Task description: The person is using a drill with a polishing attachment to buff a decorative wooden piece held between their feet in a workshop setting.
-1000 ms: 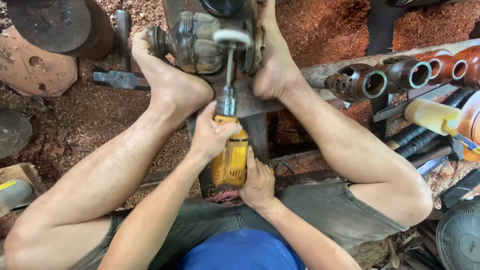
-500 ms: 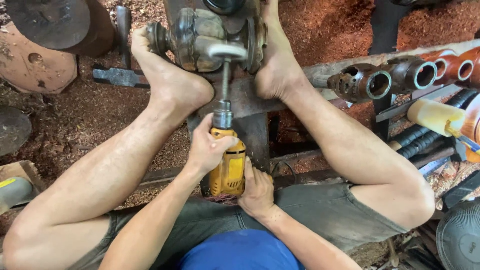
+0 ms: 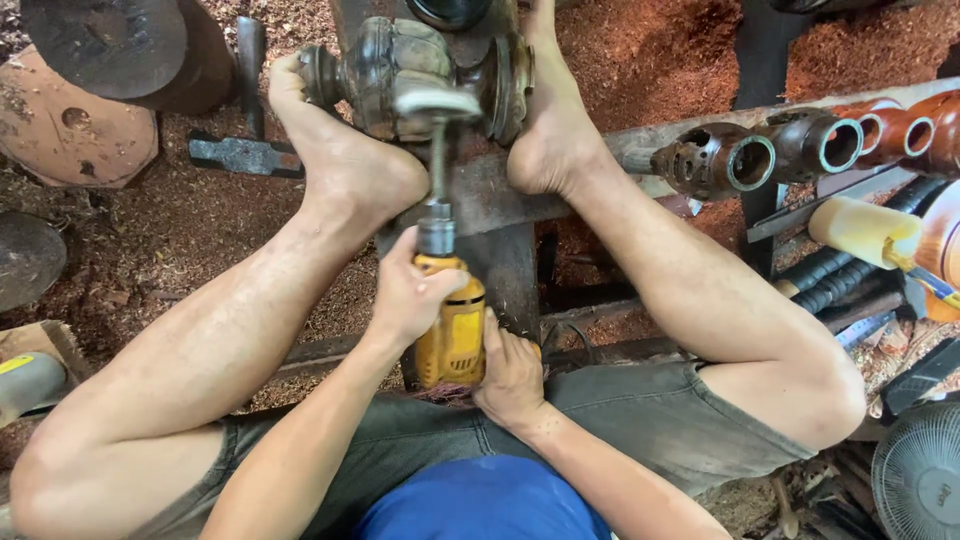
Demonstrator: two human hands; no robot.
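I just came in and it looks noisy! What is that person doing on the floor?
A person sits on sawdust and holds a yellow power tool with both hands: left hand near the front, right hand at the back. Its round spinning head meets a carved wooden piece, which both bare feet steady. More turned wooden pieces lie to the right.

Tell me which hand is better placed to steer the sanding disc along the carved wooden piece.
Probably the left hand. It wraps the front of the yellow power tool, just behind the shaft that carries the disc against the carved wooden piece. The right hand sits at the tool's rear, bracing it.
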